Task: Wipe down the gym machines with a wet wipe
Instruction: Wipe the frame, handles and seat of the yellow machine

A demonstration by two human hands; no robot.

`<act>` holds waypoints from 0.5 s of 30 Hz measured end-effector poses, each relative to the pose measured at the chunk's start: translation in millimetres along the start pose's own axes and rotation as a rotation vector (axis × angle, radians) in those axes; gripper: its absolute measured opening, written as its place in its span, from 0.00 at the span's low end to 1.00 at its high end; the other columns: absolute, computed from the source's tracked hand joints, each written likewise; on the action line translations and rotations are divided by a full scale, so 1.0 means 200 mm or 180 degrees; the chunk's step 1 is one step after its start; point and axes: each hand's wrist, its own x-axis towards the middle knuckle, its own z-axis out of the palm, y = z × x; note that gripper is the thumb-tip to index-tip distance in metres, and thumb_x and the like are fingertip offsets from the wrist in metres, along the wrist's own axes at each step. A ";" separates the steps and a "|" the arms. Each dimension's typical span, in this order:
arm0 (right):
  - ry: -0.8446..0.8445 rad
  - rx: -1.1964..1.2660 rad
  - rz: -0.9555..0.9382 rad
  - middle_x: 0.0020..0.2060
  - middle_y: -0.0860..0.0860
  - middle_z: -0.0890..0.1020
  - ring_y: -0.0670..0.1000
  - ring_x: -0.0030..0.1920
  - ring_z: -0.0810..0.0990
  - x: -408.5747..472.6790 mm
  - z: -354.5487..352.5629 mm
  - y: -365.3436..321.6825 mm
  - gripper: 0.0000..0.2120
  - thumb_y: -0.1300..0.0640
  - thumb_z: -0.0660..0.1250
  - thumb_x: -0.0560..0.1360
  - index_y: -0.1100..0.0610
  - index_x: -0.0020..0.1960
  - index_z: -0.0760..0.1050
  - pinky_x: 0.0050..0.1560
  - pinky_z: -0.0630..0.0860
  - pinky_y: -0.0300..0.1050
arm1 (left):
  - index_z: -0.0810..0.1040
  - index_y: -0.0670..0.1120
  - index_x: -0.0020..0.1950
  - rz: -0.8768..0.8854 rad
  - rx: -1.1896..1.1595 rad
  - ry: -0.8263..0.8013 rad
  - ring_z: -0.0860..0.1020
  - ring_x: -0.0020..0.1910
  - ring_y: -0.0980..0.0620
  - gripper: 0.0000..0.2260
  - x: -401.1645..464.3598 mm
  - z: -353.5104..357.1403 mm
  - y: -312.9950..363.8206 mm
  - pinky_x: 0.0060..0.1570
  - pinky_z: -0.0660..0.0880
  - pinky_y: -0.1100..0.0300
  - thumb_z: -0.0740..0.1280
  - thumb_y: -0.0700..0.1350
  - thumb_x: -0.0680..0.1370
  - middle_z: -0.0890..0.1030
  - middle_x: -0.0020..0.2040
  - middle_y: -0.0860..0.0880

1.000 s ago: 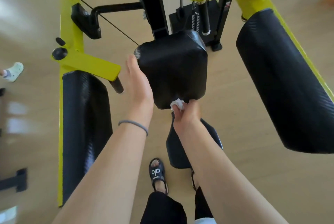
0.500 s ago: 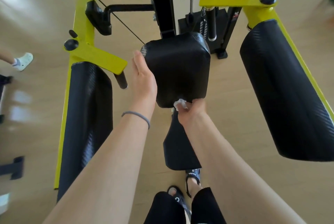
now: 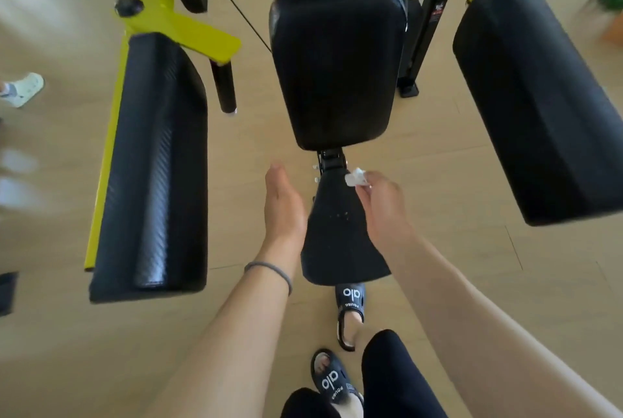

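Observation:
A yellow-framed gym machine has a black back pad in the middle and a narrow black seat below it. My right hand pinches a small crumpled white wet wipe at the seat's far end, just under the back pad. My left hand hovers flat with fingers together beside the seat's left edge, holding nothing. Long black arm pads hang on the left and the right.
The yellow arm frame and a short black handle jut out at the left. The black upright and weight stack post stand behind the back pad. My sandalled feet are below the seat. Another person's white shoe is at far left.
Both hands have dropped off the back pad. The right hand carried the wipe down to the seat's far end; the left hand let go of the pad's side and lowered beside the seat.

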 end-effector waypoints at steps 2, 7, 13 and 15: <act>-0.0034 -0.0229 -0.0130 0.48 0.44 0.87 0.49 0.60 0.82 -0.02 -0.10 0.15 0.09 0.52 0.68 0.73 0.48 0.39 0.87 0.71 0.70 0.48 | 0.55 0.57 0.82 -0.0026 0.0154 -0.0043 0.59 0.79 0.53 0.26 0.01 0.00 -0.13 0.79 0.52 0.51 0.45 0.62 0.84 0.61 0.80 0.55; 0.0023 -0.1523 -0.0843 0.47 0.43 0.85 0.44 0.50 0.81 0.05 -0.26 0.46 0.12 0.55 0.60 0.78 0.49 0.50 0.83 0.44 0.70 0.27 | 0.56 0.56 0.82 0.0072 0.0613 -0.0105 0.60 0.79 0.52 0.23 0.09 0.00 -0.43 0.75 0.55 0.54 0.47 0.57 0.86 0.61 0.80 0.55; -0.0510 -0.3103 -0.2095 0.62 0.42 0.77 0.45 0.60 0.74 0.47 -0.33 0.91 0.14 0.58 0.62 0.81 0.52 0.65 0.78 0.53 0.68 0.33 | 0.58 0.55 0.81 0.0140 0.1048 -0.0046 0.64 0.77 0.49 0.22 0.40 0.08 -0.90 0.71 0.60 0.53 0.50 0.53 0.86 0.64 0.79 0.52; -0.0655 -0.3765 -0.2688 0.59 0.44 0.80 0.50 0.59 0.74 0.60 -0.32 1.05 0.13 0.60 0.62 0.79 0.54 0.62 0.79 0.54 0.71 0.39 | 0.58 0.56 0.81 0.0165 0.1083 -0.0046 0.65 0.76 0.47 0.23 0.51 0.12 -1.07 0.70 0.62 0.51 0.51 0.53 0.85 0.66 0.79 0.51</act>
